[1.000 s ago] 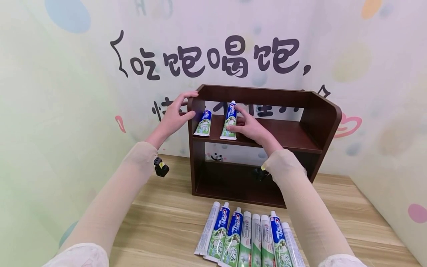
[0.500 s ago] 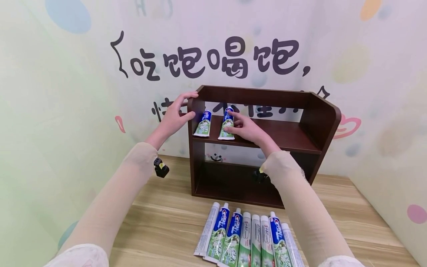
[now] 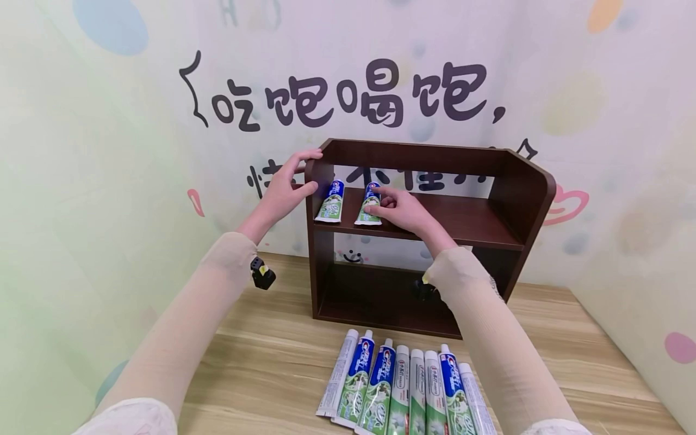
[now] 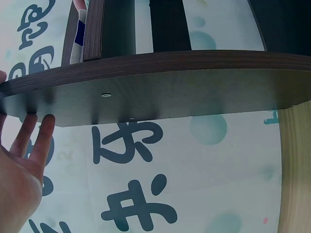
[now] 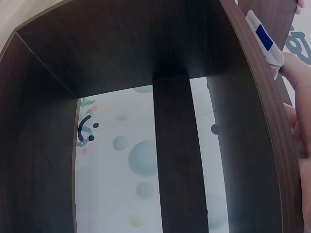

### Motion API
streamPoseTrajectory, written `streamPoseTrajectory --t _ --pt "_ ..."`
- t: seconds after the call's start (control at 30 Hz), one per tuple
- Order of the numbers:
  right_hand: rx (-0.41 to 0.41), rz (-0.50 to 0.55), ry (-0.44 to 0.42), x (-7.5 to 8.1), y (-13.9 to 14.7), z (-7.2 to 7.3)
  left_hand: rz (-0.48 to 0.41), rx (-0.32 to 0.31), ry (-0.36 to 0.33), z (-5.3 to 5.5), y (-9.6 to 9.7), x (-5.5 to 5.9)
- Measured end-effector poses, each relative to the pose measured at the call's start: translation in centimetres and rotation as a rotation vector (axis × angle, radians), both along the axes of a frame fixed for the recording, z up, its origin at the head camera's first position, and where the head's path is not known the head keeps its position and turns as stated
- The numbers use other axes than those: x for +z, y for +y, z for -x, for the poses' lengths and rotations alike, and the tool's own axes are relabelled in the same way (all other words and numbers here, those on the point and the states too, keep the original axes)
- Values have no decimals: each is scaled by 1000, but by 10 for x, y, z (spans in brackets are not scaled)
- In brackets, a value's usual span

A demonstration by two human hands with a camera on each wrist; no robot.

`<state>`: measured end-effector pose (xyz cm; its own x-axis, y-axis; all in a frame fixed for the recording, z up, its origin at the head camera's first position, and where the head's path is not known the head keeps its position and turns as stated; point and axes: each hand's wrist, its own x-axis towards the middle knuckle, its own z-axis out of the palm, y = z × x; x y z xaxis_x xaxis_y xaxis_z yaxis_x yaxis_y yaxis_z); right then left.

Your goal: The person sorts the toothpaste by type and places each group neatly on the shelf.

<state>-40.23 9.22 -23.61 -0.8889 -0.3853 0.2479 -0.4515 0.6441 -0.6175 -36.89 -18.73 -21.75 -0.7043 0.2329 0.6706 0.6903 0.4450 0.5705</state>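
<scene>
A dark brown two-tier shelf [image 3: 462, 222] stands on the table against the wall. My left hand [image 3: 281, 192] rests on its left side panel, fingers fairly straight against the outer face in the left wrist view. On the upper tier, my right hand [image 3: 406, 211] holds a blue-and-green toothpaste tube [image 3: 370, 217], thumb on its front and index finger near the cap end. That tube leans back with its flat crimped end [image 5: 265, 39] at the shelf's front edge. Left of it, apart, a matching toothpaste tube [image 3: 330, 208] lies beside the side panel.
In front of the shelf, several toothpaste tubes [image 3: 399, 386] lie in a row on the wooden table [image 3: 255, 362], some blue-green, some white-green, the outer ones whitish. The lower tier [image 3: 375, 296] is below my right wrist. A printed wall [image 3: 348, 36] stands behind.
My right hand has moved slightly left with the toothpaste tube, whose cap end has dropped lower and further back. My left hand has stayed on the side panel.
</scene>
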Motion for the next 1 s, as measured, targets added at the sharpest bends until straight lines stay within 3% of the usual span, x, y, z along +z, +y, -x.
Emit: streamPoseTrajectory --t 0.17,0.63,1.0 --pt "20 -6 7 1 2 -1 1 2 -1 -1 -1 1" --pt "141 80 -132 6 18 -3 3 3 -12 0 0 2" --pt "125 76 -127 3 17 -5 2 8 -36 0 0 2"
